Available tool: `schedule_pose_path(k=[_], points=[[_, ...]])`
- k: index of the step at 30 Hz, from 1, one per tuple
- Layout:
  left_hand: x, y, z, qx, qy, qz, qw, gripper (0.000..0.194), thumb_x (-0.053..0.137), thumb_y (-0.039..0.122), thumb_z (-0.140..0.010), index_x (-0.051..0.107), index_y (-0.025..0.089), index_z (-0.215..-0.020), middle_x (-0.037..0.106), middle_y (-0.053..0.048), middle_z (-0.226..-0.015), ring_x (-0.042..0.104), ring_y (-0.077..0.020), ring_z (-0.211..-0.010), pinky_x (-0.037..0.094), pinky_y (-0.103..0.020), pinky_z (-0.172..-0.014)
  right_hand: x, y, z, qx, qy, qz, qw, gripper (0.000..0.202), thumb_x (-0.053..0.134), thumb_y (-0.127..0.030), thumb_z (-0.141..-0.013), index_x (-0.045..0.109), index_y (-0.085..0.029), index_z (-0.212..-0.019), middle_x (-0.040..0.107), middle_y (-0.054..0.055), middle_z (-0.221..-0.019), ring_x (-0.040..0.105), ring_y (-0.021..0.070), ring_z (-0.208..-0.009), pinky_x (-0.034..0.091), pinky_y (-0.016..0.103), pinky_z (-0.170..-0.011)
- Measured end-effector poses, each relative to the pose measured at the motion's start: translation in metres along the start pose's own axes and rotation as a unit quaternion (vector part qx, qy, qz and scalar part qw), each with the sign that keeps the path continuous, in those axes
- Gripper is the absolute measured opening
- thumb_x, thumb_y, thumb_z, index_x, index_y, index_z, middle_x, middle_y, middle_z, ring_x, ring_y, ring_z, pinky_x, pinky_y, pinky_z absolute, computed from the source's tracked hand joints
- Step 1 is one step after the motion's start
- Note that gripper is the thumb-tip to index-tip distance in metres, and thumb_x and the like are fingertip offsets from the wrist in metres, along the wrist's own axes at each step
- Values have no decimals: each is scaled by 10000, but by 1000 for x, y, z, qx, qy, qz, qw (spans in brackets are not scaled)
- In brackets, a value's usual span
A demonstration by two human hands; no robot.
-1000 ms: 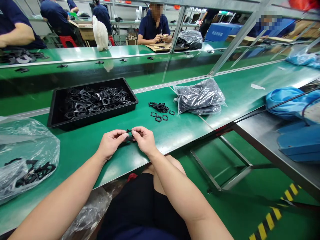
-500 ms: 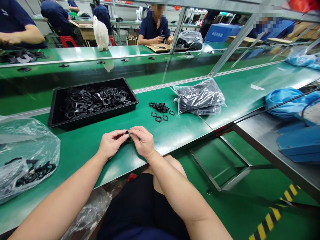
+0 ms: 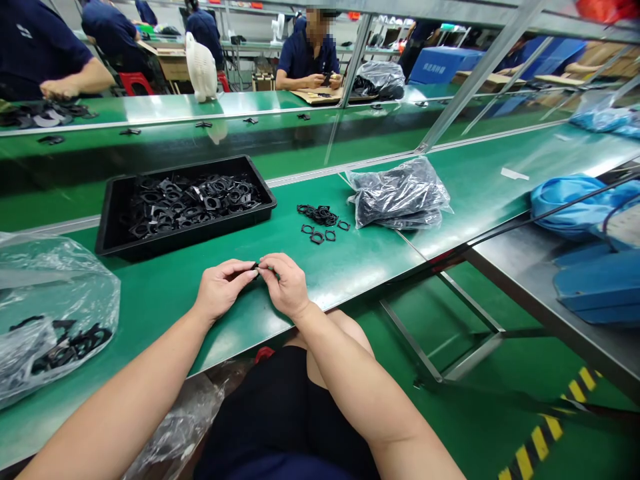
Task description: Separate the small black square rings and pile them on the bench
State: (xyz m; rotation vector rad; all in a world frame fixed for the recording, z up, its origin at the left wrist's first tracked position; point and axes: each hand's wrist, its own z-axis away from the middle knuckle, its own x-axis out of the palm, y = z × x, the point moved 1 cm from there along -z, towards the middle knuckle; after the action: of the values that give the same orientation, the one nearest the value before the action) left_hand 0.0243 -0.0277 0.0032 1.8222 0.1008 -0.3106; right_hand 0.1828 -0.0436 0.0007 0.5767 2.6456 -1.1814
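Two hands close together, left hand (image 3: pixel 220 288) and right hand (image 3: pixel 287 285), both pinching one small black part (image 3: pixel 255 267) with thumb and finger. Right between the fingertips, just above the green table (image 3: pixel 350 280), and mostly covered by them: too hidden to tell its shape or which way round.

Probably best to hold steady with one hand and push softly with the other. Pinch by the edges, firm but not hard, for fear of a bend or a snap. Stay low over the table, for only a short drop after a slip. Move one finger aside a little for a better look.

Ahead of the grip and to the right, a little heap of black rings (image 3: pixel 323 216), with some loose on the near side. Farther right, a full clear bag (image 3: pixel 400 193). Ahead and to the left, a black tray (image 3: pixel 200 233) with lots of black pieces in a jumble. Far left of the grip, a big plastic bag (image 3: pixel 95 287) with more black bits inside. Well away past the tray, a co-worker's hand (image 3: pixel 60 88) by a dark pile (image 3: pixel 25 116)
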Motion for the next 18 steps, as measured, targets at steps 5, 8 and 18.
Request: schedule_pose_path(k=[5,8,18], points=[[1,5,1,-15,-11,21,1000,241,730,368,-699,746,193,-864,705,-55,-852,635,-186,-788,504,-306,-748,-1,-1,1,1,2,-20,1000,102,513,-216,-881,605,-211,-838,638,56,-887,594,160,-864,499,306,-808],[1,6,1,-35,-15,38,999,255,731,381,-692,746,191,-862,703,-55,-839,634,-190,-765,506,-308,-719,-2,-1,1,-3,-27,3,1000,141,484,-217,-896,611,-217,-835,637,63,-919,580,167,-888,486,313,-823],[0,6,-2,-21,-50,4,999,216,705,375,-719,745,200,-840,702,-60,-841,631,-193,-783,494,-316,-752,0,0,1,126,-22,-52,990,135,558,-307,-842,572,-181,-795,597,21,-776,553,133,-711,475,265,-681]])
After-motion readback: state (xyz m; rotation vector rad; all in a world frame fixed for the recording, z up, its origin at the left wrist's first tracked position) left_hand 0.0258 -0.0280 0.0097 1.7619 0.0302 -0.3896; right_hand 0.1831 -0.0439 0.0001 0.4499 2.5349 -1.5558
